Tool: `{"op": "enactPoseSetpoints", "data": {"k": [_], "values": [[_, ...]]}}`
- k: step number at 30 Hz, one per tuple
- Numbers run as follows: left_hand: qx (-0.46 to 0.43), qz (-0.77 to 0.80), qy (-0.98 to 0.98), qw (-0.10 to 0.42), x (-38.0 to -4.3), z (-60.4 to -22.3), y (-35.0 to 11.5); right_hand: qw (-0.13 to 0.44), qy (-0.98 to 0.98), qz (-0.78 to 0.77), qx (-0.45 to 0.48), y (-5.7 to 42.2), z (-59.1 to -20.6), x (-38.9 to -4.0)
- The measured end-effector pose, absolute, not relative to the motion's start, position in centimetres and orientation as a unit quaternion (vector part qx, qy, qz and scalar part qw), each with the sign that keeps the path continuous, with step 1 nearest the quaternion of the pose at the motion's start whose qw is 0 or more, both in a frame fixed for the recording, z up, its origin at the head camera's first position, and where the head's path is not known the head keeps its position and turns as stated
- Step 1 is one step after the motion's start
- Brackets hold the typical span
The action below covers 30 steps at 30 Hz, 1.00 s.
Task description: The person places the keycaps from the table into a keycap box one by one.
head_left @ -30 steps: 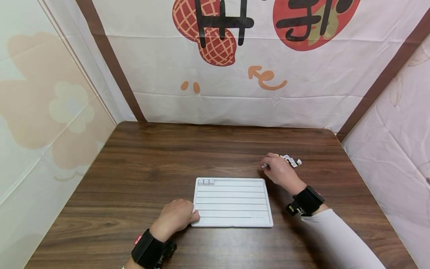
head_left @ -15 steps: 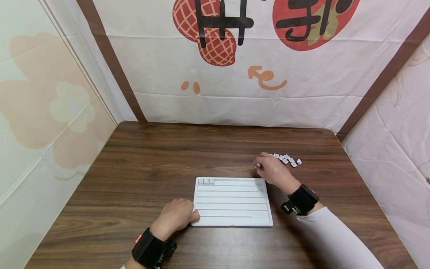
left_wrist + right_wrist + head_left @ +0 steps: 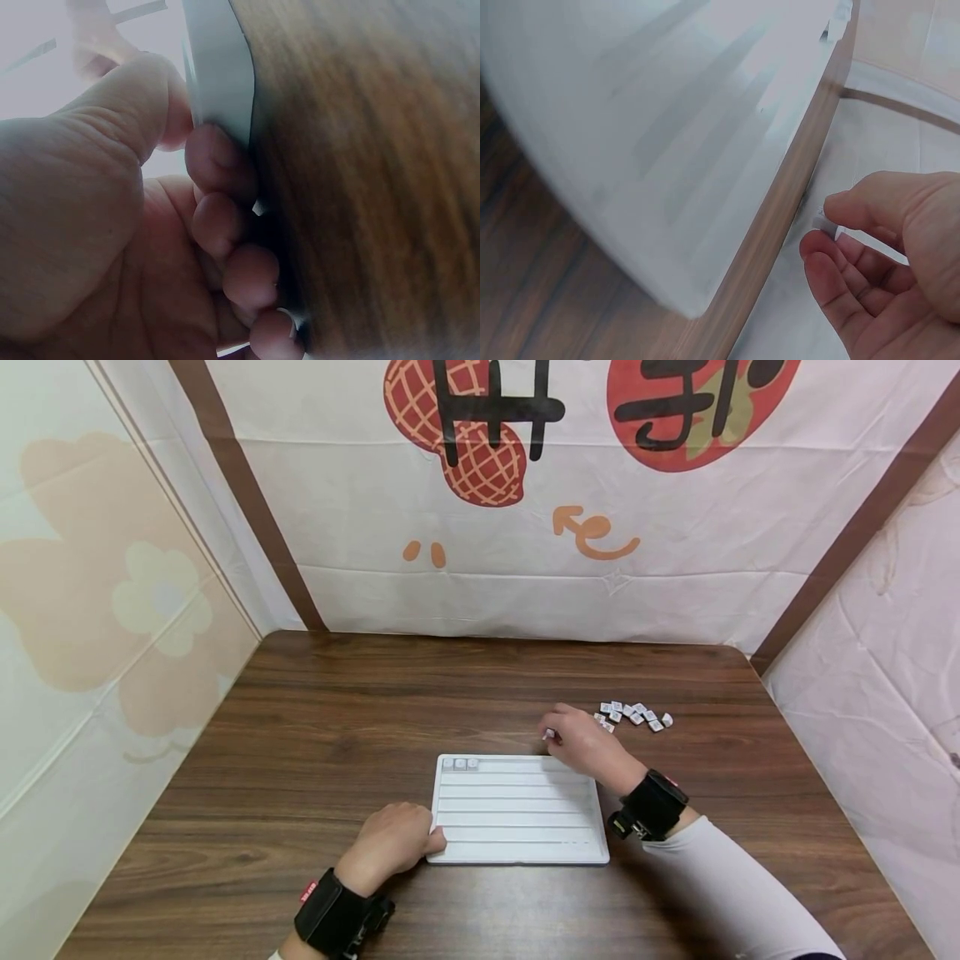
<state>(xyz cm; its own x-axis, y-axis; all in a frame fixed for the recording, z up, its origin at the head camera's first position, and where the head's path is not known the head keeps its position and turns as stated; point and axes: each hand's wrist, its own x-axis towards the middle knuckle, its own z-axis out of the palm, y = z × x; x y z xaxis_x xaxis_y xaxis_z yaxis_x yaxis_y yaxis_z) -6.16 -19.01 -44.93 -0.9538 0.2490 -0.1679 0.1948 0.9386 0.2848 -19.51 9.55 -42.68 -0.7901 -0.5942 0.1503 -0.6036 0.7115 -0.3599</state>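
A white ridged board (image 3: 517,812) lies flat on the brown table, with three small white tiles (image 3: 461,765) side by side in its top left corner. My left hand (image 3: 393,839) holds the board's near left edge, thumb on top and the other fingers curled against its side, as the left wrist view also shows. Just above the board's far edge, my right hand (image 3: 585,745) pinches one small white tile (image 3: 825,224) between thumb and fingertips. Any marking on that tile is too small to read.
Several loose white tiles (image 3: 637,715) with small marks lie scattered on the wooden table (image 3: 360,718), beyond and to the right of the board. A printed cloth backdrop (image 3: 352,527) hangs behind the table, and cloth walls stand at both sides.
From beside the loose tiles, my right hand has moved left toward the board, carrying the pinched tile. More of the loose tiles now show. My left hand stays on the board's edge.
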Motion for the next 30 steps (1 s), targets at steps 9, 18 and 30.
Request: {"op": "enactPoseSetpoints", "data": {"k": [9, 18, 30], "values": [[0.108, 0.137, 0.979, 0.108, -6.2, -44.9, -19.1, 0.004, -0.918, 0.175, 0.355, 7.2, -42.8, -19.0], [0.112, 0.139, 0.979, 0.103, -6.1, -44.8, -19.1, -0.017, -0.909, 0.168, 0.380, 5.4, -42.5, -18.3], [0.115, 0.142, 0.979, 0.093, -6.1, -44.9, -19.2, -0.033, -0.909, 0.149, 0.388, 3.4, -42.6, -17.8]]}}
